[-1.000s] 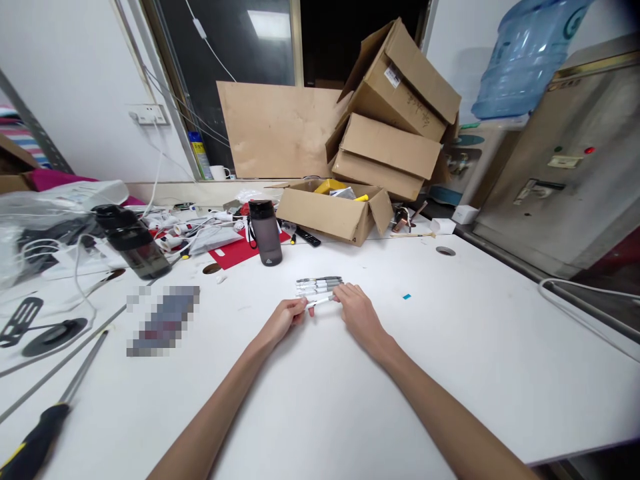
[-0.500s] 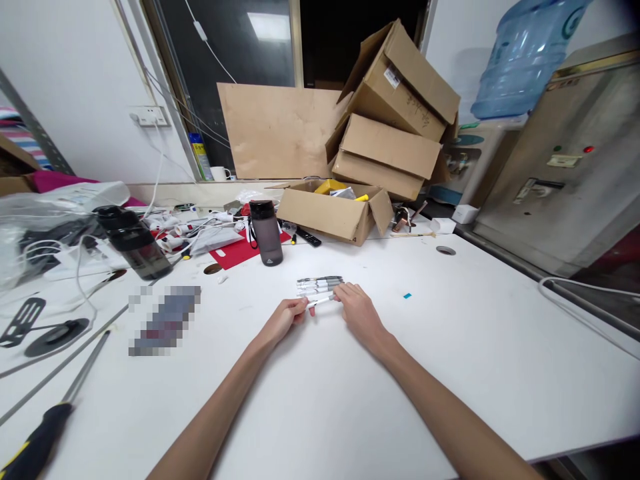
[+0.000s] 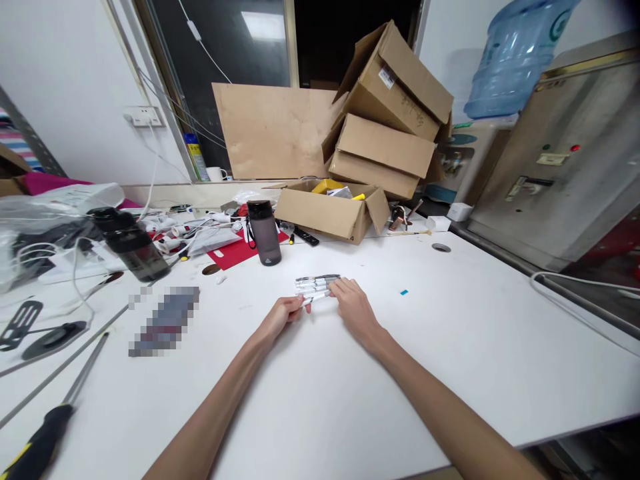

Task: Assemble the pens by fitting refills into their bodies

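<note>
A white pen [image 3: 316,299] spans the gap between my two hands, near the middle of the white table. My left hand [image 3: 283,316] pinches its left end between thumb and fingers. At the other end, my right hand [image 3: 352,301] has its fingers closed on the pen's tip, which they cover. Just beyond, several more pens [image 3: 311,285] lie side by side in a row, the farthest one dark [image 3: 320,277]. My right fingertips hide the right ends of some of these.
Behind the pens stand a grey bottle [image 3: 264,233] and an open cardboard box [image 3: 325,212]. To the left are a pixelated flat object [image 3: 167,321], a black bottle [image 3: 131,243] and a screwdriver [image 3: 55,427]. A small blue scrap [image 3: 404,292] lies right of my hands.
The camera view has shifted slightly. Both hands keep hold of the same pen, its right end now close against the row of pens.
</note>
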`<state>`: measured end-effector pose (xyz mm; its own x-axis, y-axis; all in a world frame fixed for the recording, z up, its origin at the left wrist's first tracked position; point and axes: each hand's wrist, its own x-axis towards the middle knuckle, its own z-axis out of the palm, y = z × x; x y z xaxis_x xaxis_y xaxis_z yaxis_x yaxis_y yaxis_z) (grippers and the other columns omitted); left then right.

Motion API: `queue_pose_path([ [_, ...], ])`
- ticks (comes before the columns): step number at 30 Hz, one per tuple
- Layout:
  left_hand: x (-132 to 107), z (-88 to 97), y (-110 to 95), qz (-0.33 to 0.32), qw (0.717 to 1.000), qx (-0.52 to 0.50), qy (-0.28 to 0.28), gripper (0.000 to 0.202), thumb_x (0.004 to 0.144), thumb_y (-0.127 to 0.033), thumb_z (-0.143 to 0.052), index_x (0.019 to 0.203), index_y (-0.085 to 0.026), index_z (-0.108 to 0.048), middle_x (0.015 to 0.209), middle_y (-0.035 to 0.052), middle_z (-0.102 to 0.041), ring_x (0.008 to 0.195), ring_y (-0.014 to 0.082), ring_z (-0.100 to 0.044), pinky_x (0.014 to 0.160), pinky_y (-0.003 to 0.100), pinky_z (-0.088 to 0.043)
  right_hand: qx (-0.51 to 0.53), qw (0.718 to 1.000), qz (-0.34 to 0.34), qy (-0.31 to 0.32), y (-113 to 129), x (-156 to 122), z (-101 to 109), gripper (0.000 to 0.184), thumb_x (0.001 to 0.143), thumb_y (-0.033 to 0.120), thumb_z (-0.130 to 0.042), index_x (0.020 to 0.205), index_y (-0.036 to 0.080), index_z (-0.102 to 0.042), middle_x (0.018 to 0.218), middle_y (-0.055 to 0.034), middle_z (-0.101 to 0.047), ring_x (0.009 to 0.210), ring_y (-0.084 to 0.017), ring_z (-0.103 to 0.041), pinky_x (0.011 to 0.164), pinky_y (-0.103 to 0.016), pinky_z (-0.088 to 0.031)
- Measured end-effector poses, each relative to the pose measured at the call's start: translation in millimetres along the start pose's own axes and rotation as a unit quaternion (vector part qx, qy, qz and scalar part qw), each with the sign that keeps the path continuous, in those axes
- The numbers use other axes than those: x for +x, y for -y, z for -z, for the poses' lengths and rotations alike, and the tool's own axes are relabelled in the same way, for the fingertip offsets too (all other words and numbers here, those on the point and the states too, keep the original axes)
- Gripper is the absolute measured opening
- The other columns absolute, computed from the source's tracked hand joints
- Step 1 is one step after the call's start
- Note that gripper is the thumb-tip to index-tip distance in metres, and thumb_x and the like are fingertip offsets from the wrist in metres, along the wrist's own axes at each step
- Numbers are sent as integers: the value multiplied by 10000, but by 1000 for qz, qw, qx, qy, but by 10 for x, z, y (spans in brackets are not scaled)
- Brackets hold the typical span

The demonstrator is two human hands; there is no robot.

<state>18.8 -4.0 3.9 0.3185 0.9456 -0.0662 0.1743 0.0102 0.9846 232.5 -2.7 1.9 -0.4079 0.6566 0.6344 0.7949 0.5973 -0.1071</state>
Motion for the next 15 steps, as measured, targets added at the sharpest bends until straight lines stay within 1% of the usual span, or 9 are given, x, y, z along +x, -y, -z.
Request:
queue_pose_path([
  [6,-4,1,11,-10,1000,-9,6,514,892,-628,-511,768,-145,-634,512,-93,-181,490,102,-113,522,299,-88,-24,999,22,-3,-1,20,21,338,908,-89,-405,870,203,-573,862,-43,-628,829,-224,-508,739,-333,-331],
  [10,3,28,7,-2,1000,-16,15,482,900,-584,-506,717,-155,-628,502,-84,-194,495,109,-121,522,303,-109,-28,999,32,-4,8,24,37,325,921,-74,-409,870,202,-573,856,-42,-627,827,-224,-510,734,-335,-331],
  [13,6,54,17,3,1000,-14,20,483,911,-572,-482,701,-162,-628,495,-79,-204,487,114,-132,514,305,-120,-11,999,29,8,-1,22,42,338,911,-83,-396,889,198,-582,872,-46,-636,838,-223,-521,736,-336,-341],
  [15,10,66,36,1,1000,1,17,485,918,-579,-472,757,-158,-651,497,-79,-232,472,112,-146,502,296,-125,19,999,24,23,-20,14,47,341,911,-82,-389,917,195,-587,905,-50,-648,857,-219,-535,750,-332,-358],
])
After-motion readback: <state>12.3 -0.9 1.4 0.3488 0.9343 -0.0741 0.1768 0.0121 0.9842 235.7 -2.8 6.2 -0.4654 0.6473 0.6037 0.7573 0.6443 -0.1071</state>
